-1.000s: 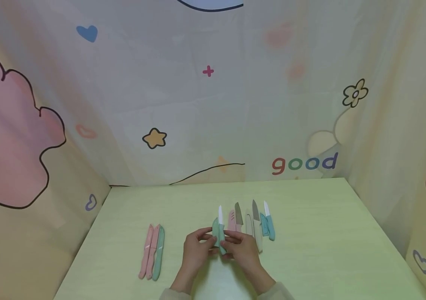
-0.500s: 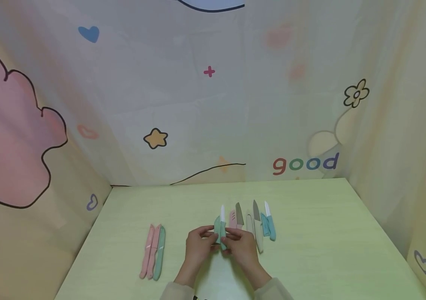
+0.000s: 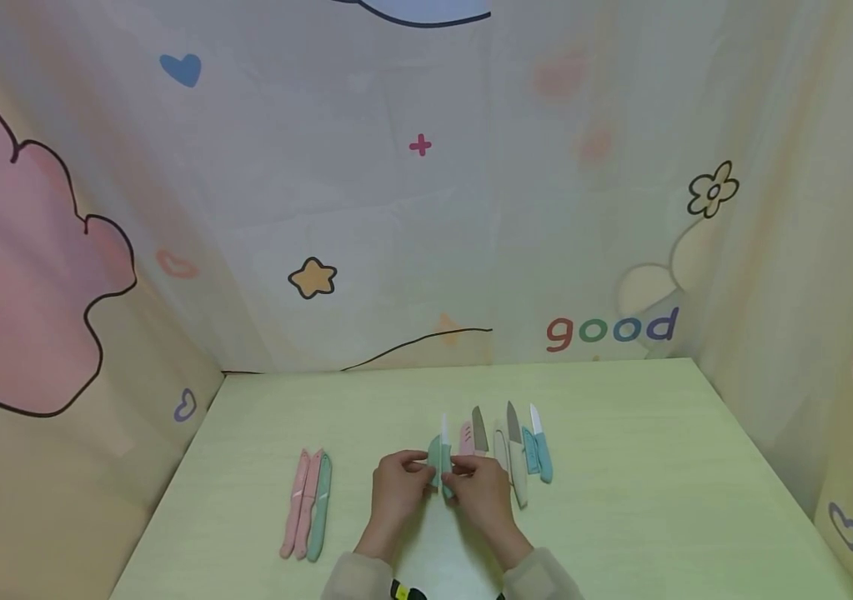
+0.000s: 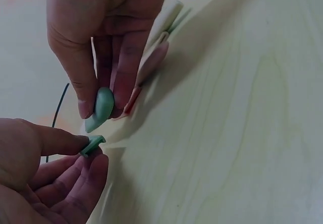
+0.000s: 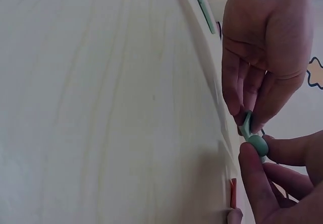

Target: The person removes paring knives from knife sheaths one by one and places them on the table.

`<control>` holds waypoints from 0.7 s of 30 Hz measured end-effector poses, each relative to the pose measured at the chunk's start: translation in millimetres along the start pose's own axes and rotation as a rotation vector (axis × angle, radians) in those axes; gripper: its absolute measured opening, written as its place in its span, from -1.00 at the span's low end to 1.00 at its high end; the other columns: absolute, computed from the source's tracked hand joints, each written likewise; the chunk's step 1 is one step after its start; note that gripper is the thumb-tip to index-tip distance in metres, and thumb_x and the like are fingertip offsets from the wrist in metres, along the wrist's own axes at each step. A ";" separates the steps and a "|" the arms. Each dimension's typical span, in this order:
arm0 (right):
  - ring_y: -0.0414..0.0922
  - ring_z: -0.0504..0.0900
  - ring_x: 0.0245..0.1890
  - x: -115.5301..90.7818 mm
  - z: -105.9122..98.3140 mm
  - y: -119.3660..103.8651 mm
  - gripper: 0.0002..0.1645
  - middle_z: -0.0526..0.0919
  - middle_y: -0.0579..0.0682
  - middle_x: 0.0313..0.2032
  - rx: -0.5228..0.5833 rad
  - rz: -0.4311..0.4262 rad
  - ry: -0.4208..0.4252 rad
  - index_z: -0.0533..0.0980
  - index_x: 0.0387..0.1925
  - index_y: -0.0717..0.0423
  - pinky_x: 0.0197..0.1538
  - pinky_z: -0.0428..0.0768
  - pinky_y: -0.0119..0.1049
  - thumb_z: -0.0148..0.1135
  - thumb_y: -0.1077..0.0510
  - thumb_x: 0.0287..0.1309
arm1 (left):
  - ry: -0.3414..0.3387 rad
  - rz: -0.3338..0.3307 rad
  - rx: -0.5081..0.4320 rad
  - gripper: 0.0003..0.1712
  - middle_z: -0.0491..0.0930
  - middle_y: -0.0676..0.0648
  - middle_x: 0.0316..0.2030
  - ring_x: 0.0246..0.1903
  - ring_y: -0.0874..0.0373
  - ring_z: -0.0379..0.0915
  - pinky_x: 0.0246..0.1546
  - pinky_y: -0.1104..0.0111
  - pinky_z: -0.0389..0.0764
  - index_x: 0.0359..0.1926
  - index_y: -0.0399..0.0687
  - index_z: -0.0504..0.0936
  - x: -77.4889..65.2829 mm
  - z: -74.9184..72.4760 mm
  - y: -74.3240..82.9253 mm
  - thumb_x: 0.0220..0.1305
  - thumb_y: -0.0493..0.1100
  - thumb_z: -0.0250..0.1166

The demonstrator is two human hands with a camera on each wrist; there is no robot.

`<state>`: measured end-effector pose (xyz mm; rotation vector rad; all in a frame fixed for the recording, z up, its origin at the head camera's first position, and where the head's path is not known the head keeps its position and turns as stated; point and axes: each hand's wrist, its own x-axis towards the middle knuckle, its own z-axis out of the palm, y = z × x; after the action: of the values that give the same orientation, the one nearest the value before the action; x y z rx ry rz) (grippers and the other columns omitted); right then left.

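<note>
Side by side above the table, my two hands hold the parts of a mint-green paring knife set. My left hand (image 3: pixel 398 490) pinches the green blade sheath (image 3: pixel 434 454) between thumb and fingers. In my right hand (image 3: pixel 483 492) is the green knife (image 3: pixel 446 457), gripped by its handle with the white blade pointing away from me. A narrow gap separates knife and sheath in the head view. The left wrist view shows the sheath (image 4: pixel 92 146) end-on, just below the rounded knife handle (image 4: pixel 103 105).
Right of my hands lie a knife with a pink sheath (image 3: pixel 467 437), a cream-handled knife (image 3: pixel 518 467) beside its sheath, and a blue-handled knife (image 3: pixel 543 457) beside a blue sheath (image 3: pixel 529 450). At left lie two pink sheathed knives (image 3: pixel 308 508) and a green one (image 3: pixel 318 508).
The green knife and sheath, close together before, now stand slightly apart. Both hands have shifted only a little, keeping their holds. The other knives lie where they were.
</note>
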<state>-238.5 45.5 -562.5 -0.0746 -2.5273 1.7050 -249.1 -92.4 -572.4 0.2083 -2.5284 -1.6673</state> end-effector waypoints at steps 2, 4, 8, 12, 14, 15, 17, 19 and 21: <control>-0.23 0.59 -0.59 1.3 0.6 0.7 -0.67 0.71 0.04 -0.44 -0.054 -0.019 0.011 0.67 -0.18 0.28 -0.57 0.64 -0.35 0.45 0.31 -0.10 | 0.013 0.017 0.065 -0.74 0.72 -0.03 -0.50 -0.57 0.25 0.55 -0.53 0.36 0.63 -0.18 -0.20 0.72 1.5 0.2 -0.6 0.02 -0.28 0.40; -0.25 0.58 -0.55 2.7 1.3 1.3 -0.67 0.71 0.01 -0.46 -0.110 -0.031 0.022 0.68 -0.20 0.26 -0.52 0.63 -0.32 0.46 0.29 -0.10 | 0.023 0.045 0.124 -0.73 0.73 -0.02 -0.49 -0.53 0.28 0.54 -0.48 0.32 0.65 -0.20 -0.22 0.72 3.2 1.0 -1.3 0.00 -0.28 0.41; -0.19 0.58 -0.45 4.8 4.2 2.4 -0.69 0.71 -0.02 -0.45 -0.221 -0.055 0.038 0.69 -0.21 0.24 -0.38 0.65 -0.19 0.47 0.24 -0.09 | 0.025 0.078 0.188 -0.74 0.72 0.00 -0.50 -0.52 0.27 0.52 -0.48 0.29 0.65 -0.23 -0.20 0.73 5.5 3.0 -0.9 -0.04 -0.29 0.40; -0.13 0.60 -0.39 5.3 7.1 1.9 -0.71 0.72 0.01 -0.42 -0.295 -0.084 0.040 0.69 -0.23 0.23 -0.31 0.66 -0.08 0.44 0.24 -0.09 | 0.029 0.081 0.213 -0.76 0.70 0.02 -0.52 -0.54 0.26 0.50 -0.50 0.30 0.64 -0.25 -0.19 0.74 6.1 5.7 0.8 -0.04 -0.29 0.39; -0.14 0.58 -0.42 5.3 7.7 0.6 -0.74 0.72 0.00 -0.43 -0.316 -0.099 0.040 0.70 -0.25 0.21 -0.35 0.65 -0.11 0.43 0.26 -0.10 | 0.031 0.073 0.223 -0.76 0.68 0.03 -0.52 -0.54 0.26 0.49 -0.50 0.30 0.64 -0.25 -0.18 0.74 6.0 7.4 0.9 -0.03 -0.28 0.40; -0.15 0.56 -0.45 5.4 8.0 0.5 -0.75 0.71 -0.02 -0.45 -0.326 -0.109 0.041 0.71 -0.27 0.20 -0.39 0.63 -0.14 0.43 0.27 -0.10 | 0.033 0.070 0.226 -0.76 0.68 0.03 -0.52 -0.54 0.25 0.49 -0.50 0.30 0.64 -0.25 -0.18 0.74 6.1 8.4 0.7 -0.03 -0.27 0.40; -0.17 0.49 -0.53 5.8 8.5 0.6 -0.82 0.66 -0.05 -0.54 -0.336 -0.121 0.036 0.72 -0.33 0.16 -0.50 0.54 -0.22 0.41 0.28 -0.09 | 0.039 0.067 0.239 -0.77 0.66 0.05 -0.52 -0.53 0.25 0.48 -0.50 0.29 0.64 -0.25 -0.16 0.74 6.0 10.0 0.7 -0.03 -0.27 0.41; -0.18 0.42 -0.60 6.4 9.1 0.8 -0.91 0.59 -0.09 -0.62 -0.353 -0.137 0.030 0.72 -0.43 0.12 -0.59 0.43 -0.30 0.39 0.30 -0.08 | 0.046 0.068 0.254 -0.77 0.65 0.06 -0.52 -0.52 0.24 0.48 -0.48 0.28 0.64 -0.26 -0.14 0.75 6.0 11.3 0.6 -0.04 -0.27 0.42; -0.18 0.36 -0.65 7.3 10.1 1.2 -0.92 0.52 -0.11 -0.68 -0.369 -0.156 0.025 0.69 -0.52 0.08 -0.64 0.34 -0.33 0.37 0.31 -0.07 | 0.056 0.079 0.273 -0.77 0.65 0.06 -0.52 -0.51 0.23 0.48 -0.48 0.26 0.64 -0.26 -0.14 0.75 5.3 11.7 1.3 -0.04 -0.27 0.42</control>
<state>-246.9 37.4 -567.0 0.0741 -2.7136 1.1618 -256.4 -82.2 -575.7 0.1716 -2.6766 -1.2673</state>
